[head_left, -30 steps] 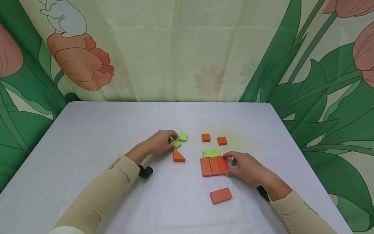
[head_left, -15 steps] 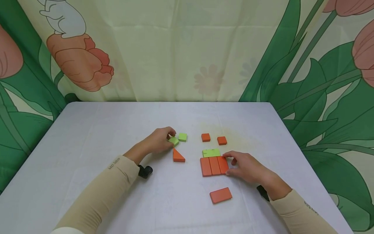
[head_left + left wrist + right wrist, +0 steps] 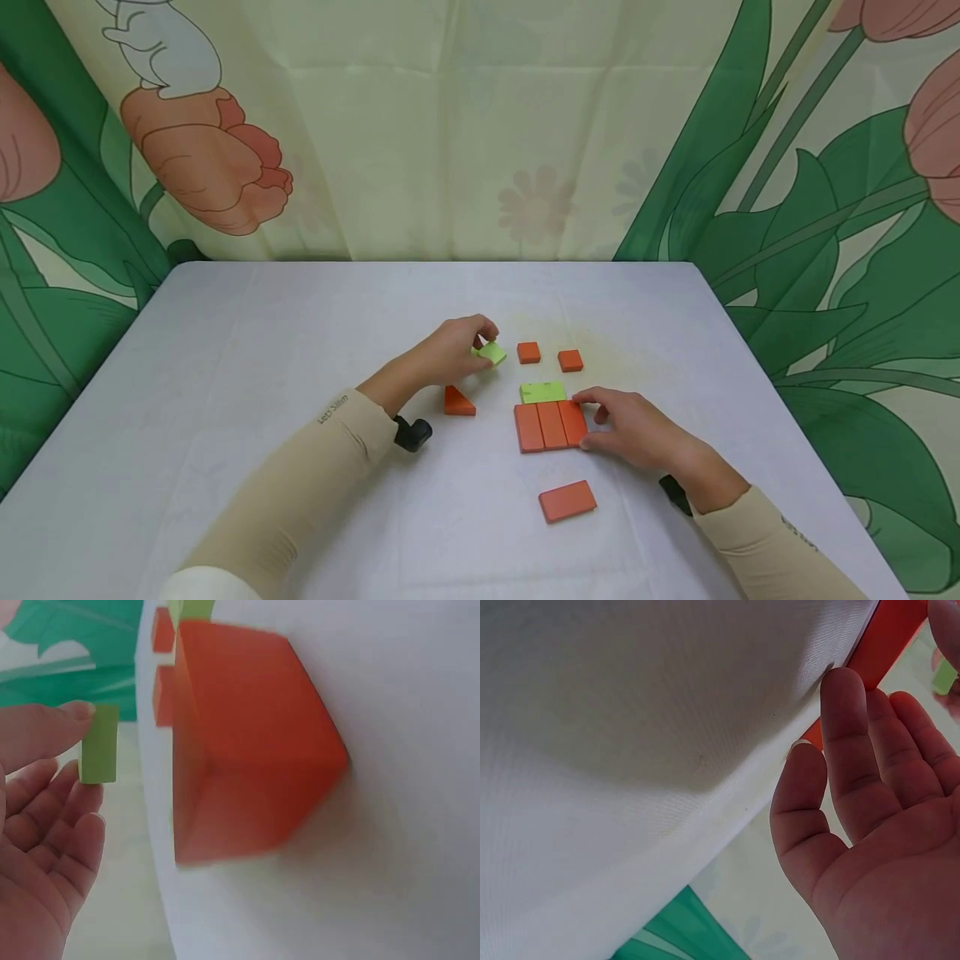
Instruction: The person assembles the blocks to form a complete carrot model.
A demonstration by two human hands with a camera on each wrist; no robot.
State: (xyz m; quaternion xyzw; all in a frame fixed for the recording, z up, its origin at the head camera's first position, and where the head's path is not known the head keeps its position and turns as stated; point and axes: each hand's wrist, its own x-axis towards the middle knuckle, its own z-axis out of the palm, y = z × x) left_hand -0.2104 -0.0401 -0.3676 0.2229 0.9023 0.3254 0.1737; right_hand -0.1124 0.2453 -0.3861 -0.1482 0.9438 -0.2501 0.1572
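Note:
My left hand [image 3: 453, 350] pinches a small green square block [image 3: 492, 353] between thumb and fingers, tilted, left of two small orange blocks. In the left wrist view the thumb and fingers hold that green block [image 3: 100, 746] at its ends. An orange triangular block [image 3: 458, 402] lies below the left hand; another green square is mostly hidden by this hand. My right hand [image 3: 633, 429] grips the rightmost orange rectangular block [image 3: 573, 424] of a side-by-side row, index finger at its far end and thumb near its close end. A green rectangular block [image 3: 543, 392] lies along the row's far side.
Two small orange square blocks [image 3: 528, 352] lie beyond the row. One orange rectangular block [image 3: 567, 502] lies closer to the person. Everything sits on a white-covered table [image 3: 300, 308], with a printed curtain [image 3: 450, 150] behind its far edge.
My left hand first draws the green square slightly left, then carries it right, past the orange triangle, covering where the other green square lies. The right hand and its row stay still.

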